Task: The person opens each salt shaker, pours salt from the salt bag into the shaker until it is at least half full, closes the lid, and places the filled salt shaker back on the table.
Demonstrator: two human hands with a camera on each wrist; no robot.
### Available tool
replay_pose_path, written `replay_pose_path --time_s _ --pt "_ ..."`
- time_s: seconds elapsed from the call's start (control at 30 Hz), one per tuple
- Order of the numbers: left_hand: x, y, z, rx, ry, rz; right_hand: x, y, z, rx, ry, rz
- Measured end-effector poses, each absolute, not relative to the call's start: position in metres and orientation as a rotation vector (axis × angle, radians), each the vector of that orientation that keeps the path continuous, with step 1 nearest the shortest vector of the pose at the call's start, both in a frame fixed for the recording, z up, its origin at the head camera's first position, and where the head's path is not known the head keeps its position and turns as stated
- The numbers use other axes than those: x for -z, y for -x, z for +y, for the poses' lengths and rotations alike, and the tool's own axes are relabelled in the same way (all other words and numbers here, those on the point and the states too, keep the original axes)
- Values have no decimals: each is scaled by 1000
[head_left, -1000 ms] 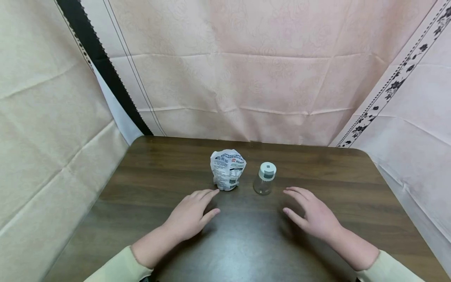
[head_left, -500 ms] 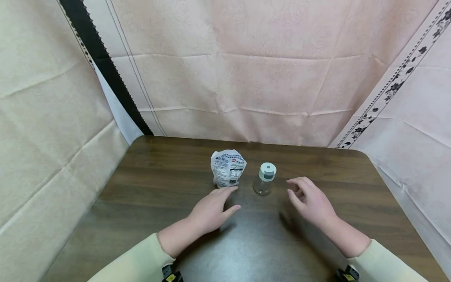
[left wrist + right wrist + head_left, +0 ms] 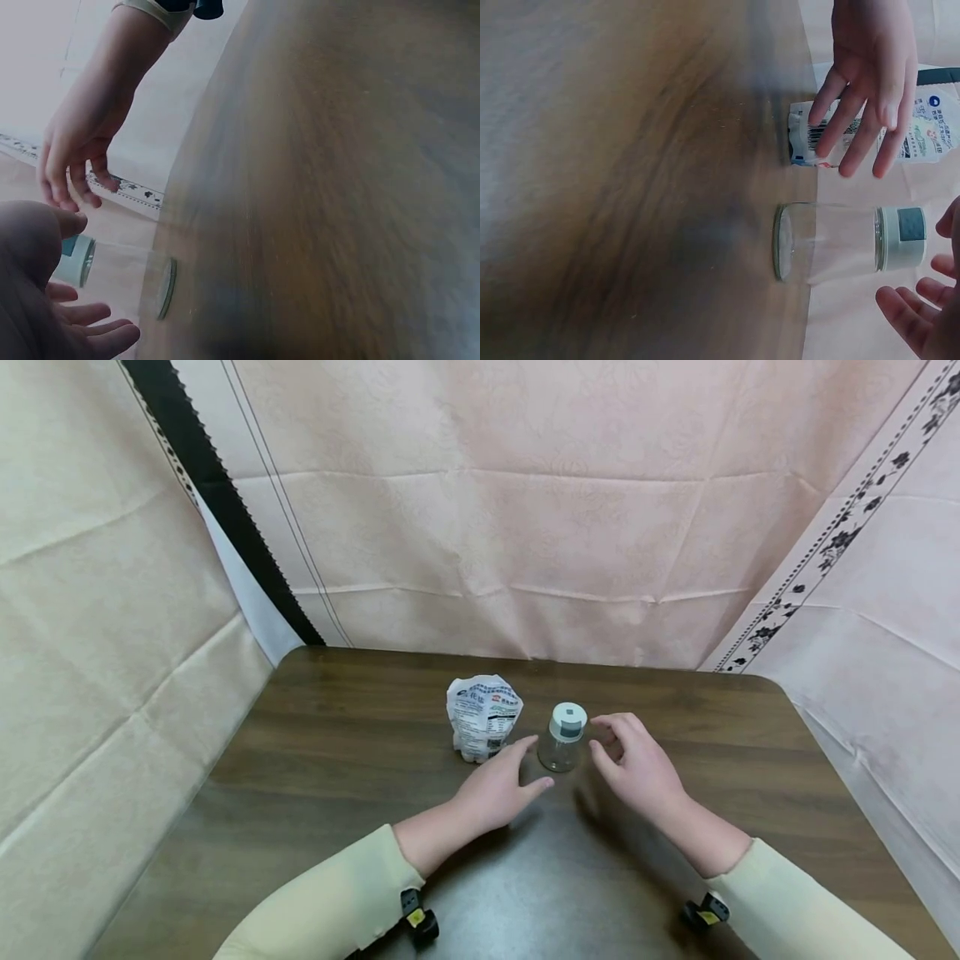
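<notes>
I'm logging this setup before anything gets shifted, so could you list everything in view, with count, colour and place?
Packet: one, white with mostly blue print, upright on the table, left of the jar.
Jar: one, clear, upright on the table between the hands.
Lid: one, white with a dark greenish patch, on top of the jar.
Table: one, brown wood grain, beneath the packet and jar.
Cloth: exact number of pieces unclear, pale pink, cream and white with black trim, behind and beside the table.
Wrist devices: two, black with yellow marks, one by each sleeve cuff.
Sleeves: two, pale yellow-green, one on each arm.
Hands: two, bare; left hand left of the jar, right hand right of it.
</notes>
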State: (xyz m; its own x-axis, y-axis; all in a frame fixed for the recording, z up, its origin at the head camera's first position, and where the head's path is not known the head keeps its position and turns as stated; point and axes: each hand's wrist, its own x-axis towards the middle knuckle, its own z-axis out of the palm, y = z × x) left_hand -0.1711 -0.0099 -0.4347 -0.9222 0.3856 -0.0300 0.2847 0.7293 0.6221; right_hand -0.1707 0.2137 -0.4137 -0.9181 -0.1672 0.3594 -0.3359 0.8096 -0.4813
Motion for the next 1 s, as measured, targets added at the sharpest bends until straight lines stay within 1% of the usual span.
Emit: replay_pose_path --time_s 0.23,0.63,1.0 --pt "440 183 7 -1051 -415 2709 410 181 205 -873 -364 -2708" --pt "447 203 32 -1170 -435 2759 408 193 193 -953 -347 -2707" --pt "448 217 44 -1126 -304 2764 410 203 185 -1016 -286 -2743"
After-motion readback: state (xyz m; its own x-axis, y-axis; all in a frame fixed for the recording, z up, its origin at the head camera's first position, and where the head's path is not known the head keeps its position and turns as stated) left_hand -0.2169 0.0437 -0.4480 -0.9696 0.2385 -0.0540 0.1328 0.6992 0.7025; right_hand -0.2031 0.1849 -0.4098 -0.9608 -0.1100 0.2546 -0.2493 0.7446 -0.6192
